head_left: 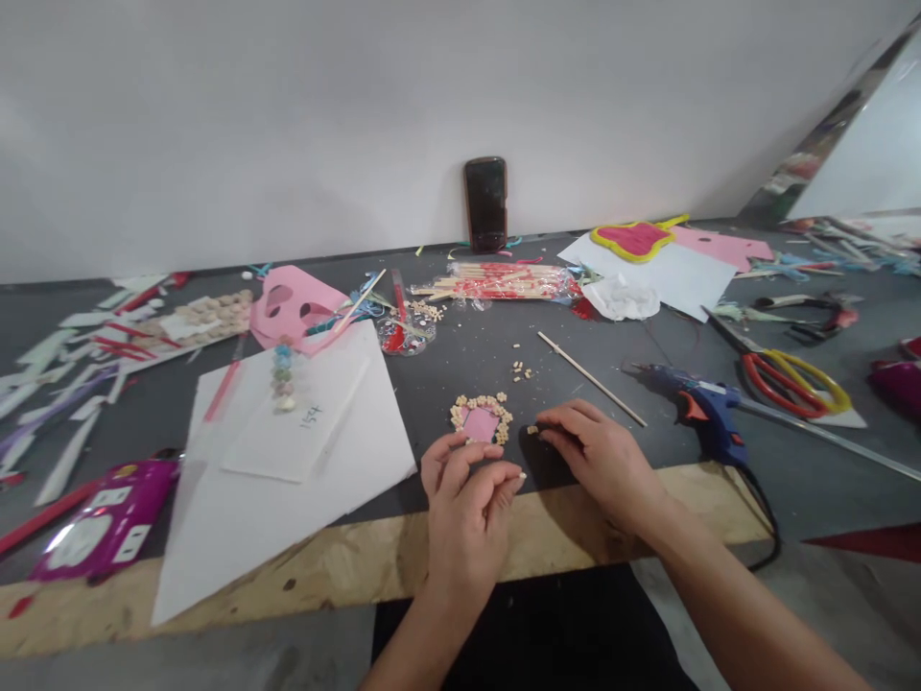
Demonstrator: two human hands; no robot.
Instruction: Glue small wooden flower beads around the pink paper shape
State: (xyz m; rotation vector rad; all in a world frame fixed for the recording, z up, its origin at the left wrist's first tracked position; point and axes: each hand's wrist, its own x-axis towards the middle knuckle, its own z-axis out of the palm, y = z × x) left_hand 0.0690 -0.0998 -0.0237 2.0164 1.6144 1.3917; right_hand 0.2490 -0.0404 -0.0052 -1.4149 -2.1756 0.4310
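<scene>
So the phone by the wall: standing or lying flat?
Standing: the phone is upright on its end, leaning against the wall, base on the table.

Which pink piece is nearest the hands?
The small pink square ringed with cream beads, between the left hand and right hand; the pink mask and pink sheet lie farther back.

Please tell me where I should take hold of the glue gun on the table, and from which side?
Grip the blue handle of the glue gun from the near side, with your right hand. The handle angles toward you, and the cord leaves its lower end. The nozzle points away to the left, so your fingers stay clear of it.
</scene>
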